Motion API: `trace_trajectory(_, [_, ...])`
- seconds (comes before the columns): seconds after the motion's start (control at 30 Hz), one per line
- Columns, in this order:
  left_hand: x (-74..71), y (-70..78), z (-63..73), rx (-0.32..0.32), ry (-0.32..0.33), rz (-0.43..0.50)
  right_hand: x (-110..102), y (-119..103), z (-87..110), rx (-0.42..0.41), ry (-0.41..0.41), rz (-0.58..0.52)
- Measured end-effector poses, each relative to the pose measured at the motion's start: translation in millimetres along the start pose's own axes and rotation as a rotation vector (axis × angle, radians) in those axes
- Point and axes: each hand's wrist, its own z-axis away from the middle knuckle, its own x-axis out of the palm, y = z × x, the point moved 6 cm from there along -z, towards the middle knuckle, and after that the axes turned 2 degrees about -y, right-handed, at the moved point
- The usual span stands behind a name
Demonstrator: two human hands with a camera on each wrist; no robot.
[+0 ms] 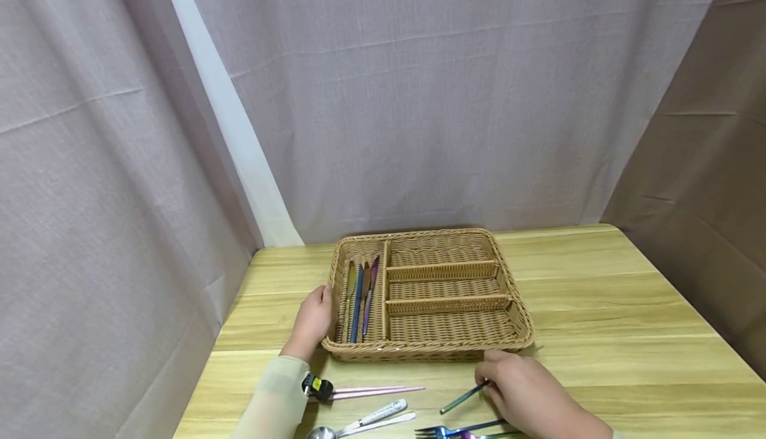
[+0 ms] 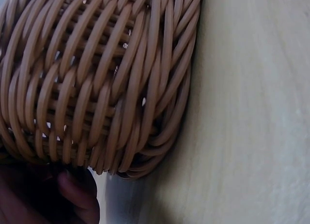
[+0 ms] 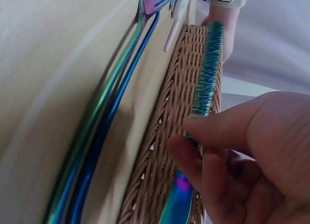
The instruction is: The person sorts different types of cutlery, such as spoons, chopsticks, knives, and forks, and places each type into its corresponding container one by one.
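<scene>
My left hand [image 1: 313,319] grips the left side of a woven cutlery basket [image 1: 427,346], its thumb up by the rim. In the left wrist view, fingers [image 2: 80,197] curl against the wicker wall [image 2: 82,78]. Just in front of the basket's near right corner is my right hand [image 1: 526,386]. Between thumb and fingers it pinches a rainbow-coloured knife [image 3: 208,71] by its ridged handle, with the smooth blade [image 3: 177,204] on the other side of the fingers. Several knives [image 1: 359,299] lie lengthwise in the basket's left compartment.
Pink chopsticks [image 1: 374,392] lie in front of the basket, beside the left wrist. Nearer are a spoon with a patterned white handle [image 1: 383,412] and another slim pale handle [image 1: 383,422]. A blue fork [image 1: 461,429] and a purple-green fork [image 3: 121,54] lie beneath the right hand.
</scene>
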Motion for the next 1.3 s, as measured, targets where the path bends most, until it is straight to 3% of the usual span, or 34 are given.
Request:
trace_trajectory(0.17, [4.2,-14.1,-8.5,0.037,0.01,0.01,-12,-4,0.7,0.028,0.043,-0.011])
trace_trajectory(0.3, [15.2,-41.9,-23.9,0.079,0.037,-0.013,-23,-7,1.5,0.053,0.07,0.002])
trace_trajectory(0.43, [19.7,-50.6,-31.2,0.079,0.053,-0.05,-34,-7,2.2,0.089,0.098,0.007])
trace_trajectory(0.57, [8.3,-23.0,-15.6,0.047,0.022,-0.011,-48,-6,0.6,0.128,0.138,-0.024])
trace_trajectory(0.7, [-0.2,-1.6,-1.4,0.005,-0.002,0.016,-59,0,-4.7,0.206,0.155,-0.14])
trace_trajectory(0.93, [0.2,-0.7,0.0,-0.024,-0.002,-0.001,-65,21,-22.5,0.276,0.266,-0.497])
trace_trajectory(1.07, [0.6,-1.4,-0.3,-0.021,-0.007,0.004,-63,34,-36.8,0.288,0.279,-0.683])
trace_trajectory(1.3, [-0.1,0.0,0.5,-0.017,-0.009,-0.004,-62,45,-60.3,0.36,0.244,-0.832])
